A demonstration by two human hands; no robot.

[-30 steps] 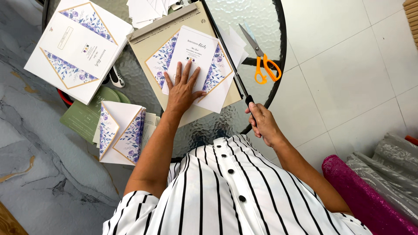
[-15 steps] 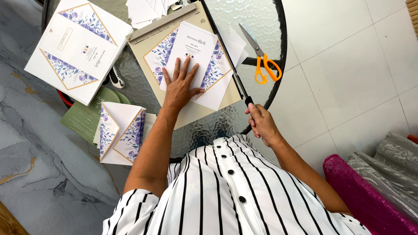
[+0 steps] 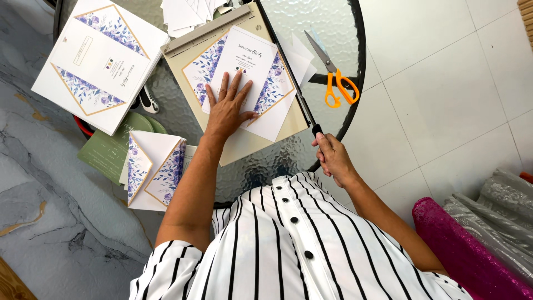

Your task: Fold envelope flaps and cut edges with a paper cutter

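Starting far left: stack of floral cards (image 3: pixel 100 61) on glass surface (image 3: pixel 327 16), folded floral card (image 3: pixel 152 166) nearer. Left hand (image 3: pixel 227 108) open, flat, fingers spread, pressing floral sheet (image 3: pixel 244 72) on paper cutter (image 3: pixel 239 144). Right hand (image 3: pixel 331 158) closed round cutter handle (image 3: pixel 311 119), blade arm down along sheet's right edge. Orange scissors (image 3: pixel 336 83) right of blade.

Risk: sheet sliding under palm, crooked cut; thumb near blade.

Versus half second ago: pose nearly unchanged, left hand barely shifted.
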